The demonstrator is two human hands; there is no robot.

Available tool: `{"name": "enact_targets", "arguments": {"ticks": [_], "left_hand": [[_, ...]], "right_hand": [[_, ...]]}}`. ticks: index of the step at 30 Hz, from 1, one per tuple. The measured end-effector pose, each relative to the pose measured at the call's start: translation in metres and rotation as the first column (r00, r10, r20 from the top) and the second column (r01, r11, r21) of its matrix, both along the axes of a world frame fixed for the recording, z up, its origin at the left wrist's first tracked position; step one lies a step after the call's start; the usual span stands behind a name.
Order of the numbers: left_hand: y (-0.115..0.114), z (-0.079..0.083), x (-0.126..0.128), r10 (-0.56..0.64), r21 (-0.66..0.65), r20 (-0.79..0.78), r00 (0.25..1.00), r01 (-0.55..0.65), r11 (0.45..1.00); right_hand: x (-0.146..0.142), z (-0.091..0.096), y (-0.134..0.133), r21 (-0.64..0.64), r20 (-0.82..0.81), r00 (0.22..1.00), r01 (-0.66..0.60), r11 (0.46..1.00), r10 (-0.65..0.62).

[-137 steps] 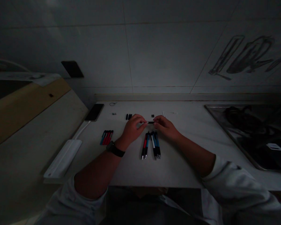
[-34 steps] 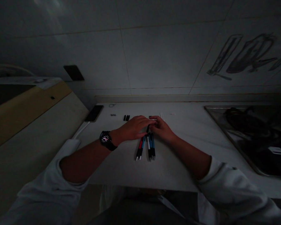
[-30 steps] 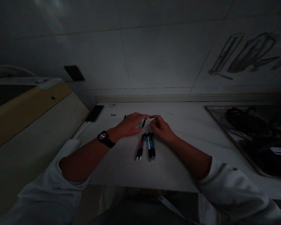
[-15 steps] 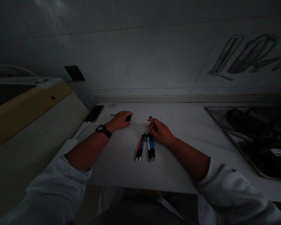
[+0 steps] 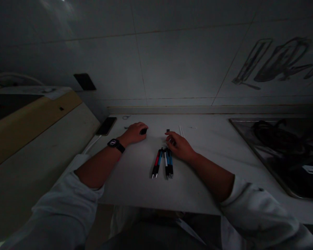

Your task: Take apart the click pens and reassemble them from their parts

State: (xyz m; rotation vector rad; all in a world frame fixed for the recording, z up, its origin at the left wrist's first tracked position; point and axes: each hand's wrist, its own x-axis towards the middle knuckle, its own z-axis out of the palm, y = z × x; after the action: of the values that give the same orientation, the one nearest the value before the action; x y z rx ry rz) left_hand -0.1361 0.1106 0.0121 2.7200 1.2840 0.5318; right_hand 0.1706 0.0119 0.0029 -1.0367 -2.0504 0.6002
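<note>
My left hand (image 5: 135, 133), with a watch on its wrist, is closed around a small black object (image 5: 143, 131). Only the object's dark end shows between thumb and fingers, so its kind is unclear. To the right, my right hand (image 5: 179, 146) hovers over or rests on the worktop with loosely curled fingers apart and nothing visible in them. Just below its fingers lie two small groups of click pens: a red pen (image 5: 156, 161) beside a blue one, and a white pen (image 5: 166, 161) beside blue ones (image 5: 170, 163). A small dark piece (image 5: 168, 130) lies just beyond my right fingertips.
Two thin white sticks (image 5: 182, 131) lie behind my right hand. A phone (image 5: 106, 125) with a white cable is at the left, near a slanted pale panel (image 5: 54, 146). A thin ring (image 5: 126, 117) lies at the back. A metal-rimmed sink or tray (image 5: 261, 163) holds dark things at right.
Both hands keep nearly the same places. The left hand turns slightly, with the black object still in it. The view shifts a little.
</note>
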Motion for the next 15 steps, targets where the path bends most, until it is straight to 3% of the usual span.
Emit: {"name": "enact_targets", "arguments": {"ticks": [15], "left_hand": [[0.006,-0.006,-0.009,0.008,0.007,-0.009,1.000,-0.008,1.000]], "right_hand": [[0.000,-0.003,0.002,0.016,0.019,1.000,-0.005,1.000,0.005]]}}
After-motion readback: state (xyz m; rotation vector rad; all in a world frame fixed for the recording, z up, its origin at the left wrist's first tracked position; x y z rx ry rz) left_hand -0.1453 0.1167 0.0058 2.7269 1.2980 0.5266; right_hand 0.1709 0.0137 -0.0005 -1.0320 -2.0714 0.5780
